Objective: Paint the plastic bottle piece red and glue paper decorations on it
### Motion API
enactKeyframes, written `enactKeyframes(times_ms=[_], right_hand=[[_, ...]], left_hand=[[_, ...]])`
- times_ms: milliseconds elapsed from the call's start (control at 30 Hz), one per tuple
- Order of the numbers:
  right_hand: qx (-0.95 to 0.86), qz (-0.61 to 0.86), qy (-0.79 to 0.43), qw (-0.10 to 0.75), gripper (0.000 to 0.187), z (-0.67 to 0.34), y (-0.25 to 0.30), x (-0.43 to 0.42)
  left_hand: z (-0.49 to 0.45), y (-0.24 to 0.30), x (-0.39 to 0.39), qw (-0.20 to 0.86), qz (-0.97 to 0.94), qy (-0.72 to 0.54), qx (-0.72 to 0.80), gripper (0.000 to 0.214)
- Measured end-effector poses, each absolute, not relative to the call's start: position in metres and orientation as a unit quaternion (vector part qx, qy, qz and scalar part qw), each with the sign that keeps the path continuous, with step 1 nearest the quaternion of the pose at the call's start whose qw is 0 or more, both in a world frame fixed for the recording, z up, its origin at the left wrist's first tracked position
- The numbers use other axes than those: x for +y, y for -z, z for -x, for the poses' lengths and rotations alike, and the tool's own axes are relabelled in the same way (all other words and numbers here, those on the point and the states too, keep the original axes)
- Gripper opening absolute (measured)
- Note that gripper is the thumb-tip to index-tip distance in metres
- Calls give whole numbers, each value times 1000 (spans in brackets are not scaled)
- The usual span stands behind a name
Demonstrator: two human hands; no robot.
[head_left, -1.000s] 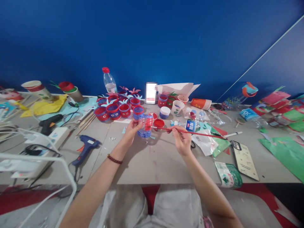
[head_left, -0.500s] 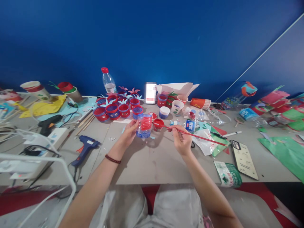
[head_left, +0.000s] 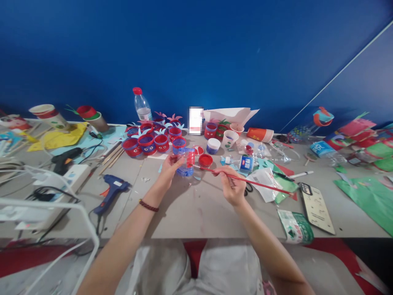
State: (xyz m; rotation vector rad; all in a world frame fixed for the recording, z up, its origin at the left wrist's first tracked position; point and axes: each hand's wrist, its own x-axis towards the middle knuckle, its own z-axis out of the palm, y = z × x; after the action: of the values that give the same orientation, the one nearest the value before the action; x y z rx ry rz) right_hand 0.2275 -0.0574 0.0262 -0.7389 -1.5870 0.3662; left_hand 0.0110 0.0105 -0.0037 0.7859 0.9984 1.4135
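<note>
My left hand (head_left: 170,167) grips a clear plastic bottle piece (head_left: 184,167), its lower part bluish and its side painted red. My right hand (head_left: 232,185) is closed around a long red paintbrush (head_left: 260,184). The brush's tip points left and meets the painted side of the bottle piece. Just behind the brush stands an open jar of red paint (head_left: 205,160). A white-lidded jar (head_left: 213,146) sits farther back. Left of it, several red and blue painted cups (head_left: 146,144) with eyes and paper leaves stand grouped together.
A blue glue gun (head_left: 111,190) and a white power strip (head_left: 63,192) with cables lie to the left. On the right are a labelled plastic bottle (head_left: 245,163), a phone (head_left: 317,209), a green packet (head_left: 296,227) and green paper (head_left: 368,196). A capped bottle (head_left: 141,105) stands behind the cups.
The brush tip has shifted left and slightly down from beside the paint jar onto the bottle piece. The bottle piece has turned, so its red patch now appears narrower and to the right.
</note>
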Motion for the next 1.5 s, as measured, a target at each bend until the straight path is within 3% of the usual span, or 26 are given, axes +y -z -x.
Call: enactKeyframes(times_ms=[400, 933, 1333, 1500], right_hand=[[-651, 369, -261, 610, 17, -227, -23, -54], [-601, 410, -193, 659, 15, -238, -23, -44], [-701, 348, -125, 610, 19, -228, -25, -57], [-704, 325, -166, 609, 19, -223, -28, -61]], left_hand=[[-11, 3, 9, 621, -318, -590, 406, 32], [-3, -6, 5, 740, -291, -539, 278, 25], [-11, -3, 5, 633, -334, -587, 377, 36], [-13, 5, 10, 587, -328, -613, 414, 36]])
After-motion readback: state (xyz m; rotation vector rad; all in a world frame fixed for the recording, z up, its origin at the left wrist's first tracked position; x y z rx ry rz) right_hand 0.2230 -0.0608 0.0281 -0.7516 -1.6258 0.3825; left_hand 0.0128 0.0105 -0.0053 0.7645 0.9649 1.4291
